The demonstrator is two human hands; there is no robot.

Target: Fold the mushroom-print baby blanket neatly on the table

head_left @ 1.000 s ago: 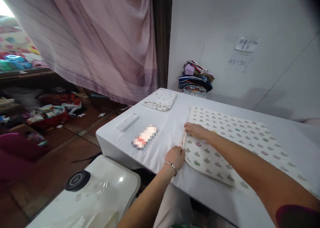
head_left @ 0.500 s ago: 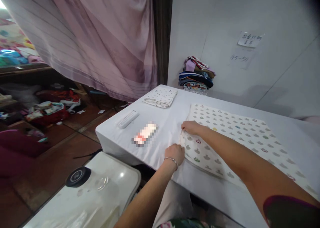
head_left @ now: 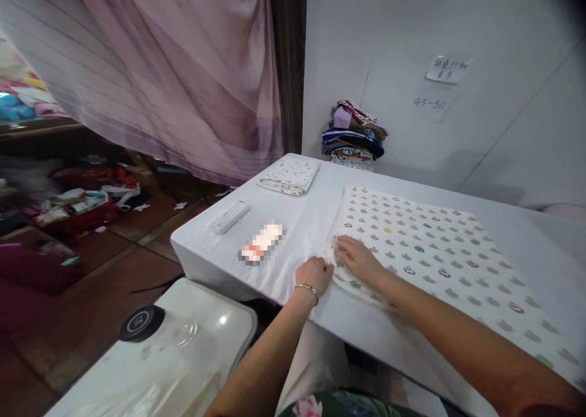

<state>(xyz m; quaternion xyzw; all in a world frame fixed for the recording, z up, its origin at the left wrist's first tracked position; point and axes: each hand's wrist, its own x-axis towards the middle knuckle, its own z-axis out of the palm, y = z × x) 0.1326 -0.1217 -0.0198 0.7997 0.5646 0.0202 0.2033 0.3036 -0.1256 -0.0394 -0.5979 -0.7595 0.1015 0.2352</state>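
A cream cloth printed with grey shapes and a few coloured ones lies spread over the white-covered table. My left hand, a bracelet at its wrist, is closed on the cloth's near left corner; its fingertips are partly hidden. Just right of it my right hand rests on top of the cloth by the left edge, fingers stretched out and holding nothing. At the table's far left corner lies a folded white cloth with small dark specks.
A white slim object and a pixelated item lie on the table's left. A white surface with a black round object stands below left. A stack of folded fabrics stands behind, near a pink curtain.
My right hand has let go of the cloth's left edge, moved nearer to me and flattened onto the cloth. The edge now lies flatter. My left hand stays at the near corner.
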